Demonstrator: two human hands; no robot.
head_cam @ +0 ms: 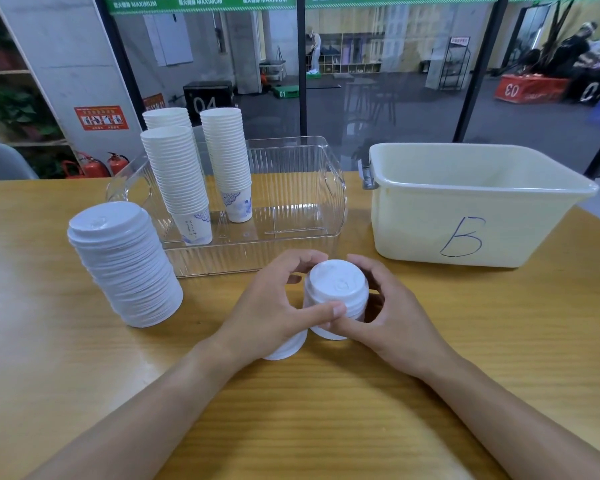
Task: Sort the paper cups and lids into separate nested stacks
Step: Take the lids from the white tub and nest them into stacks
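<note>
A small stack of white lids (336, 292) stands on the wooden table near the front middle. My left hand (274, 306) and my right hand (392, 313) curl around it from both sides, thumbs meeting in front. Under my left palm the edge of another white lid or cup (286, 349) shows. A tall stack of white lids (125, 265) stands to the left. Three tall nested stacks of white paper cups, the front one (179, 178), the right one (227, 157) and a rear one (167, 117), stand upside-up in a clear bin (291, 216).
A cream plastic tub (465, 202) marked B sits at the right on the table. Behind the table is a glass wall. Bare table lies in front of my arms.
</note>
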